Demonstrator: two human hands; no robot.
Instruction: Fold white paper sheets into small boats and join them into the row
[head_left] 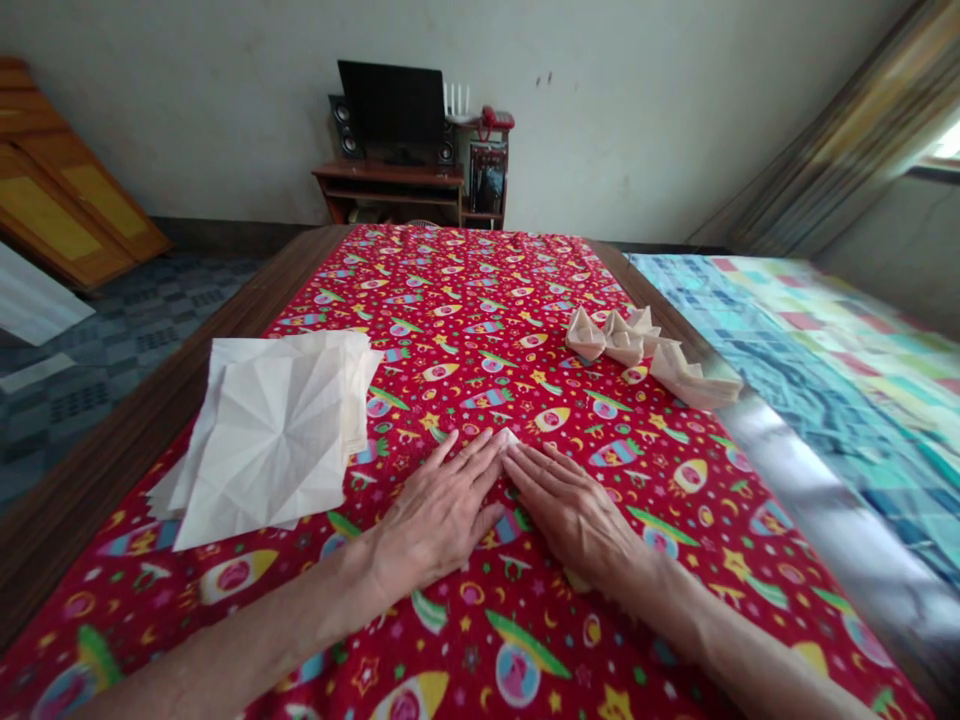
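My left hand (444,505) lies flat with its fingers stretched out. My right hand (570,510) is also laid flat, its fingers straight and close together. The fingertips of both meet over a small piece of folded white paper (510,438). Only a pointed tip of that paper shows; the rest is hidden under the fingers. To the left is a stack of creased white paper sheets (281,435), the top one with folds fanning out from its middle. Several folded paper boats (626,338) sit at the right, and another folded paper piece (694,380) is close to the table's edge.
A red patterned cloth (480,300) covers most of the brown table (247,290). Beyond it, a monitor (394,105) with speakers stands on a low desk (390,175), beside a red telephone (496,118). At the right is a bed (810,370); at the left, a wooden cabinet (71,190).
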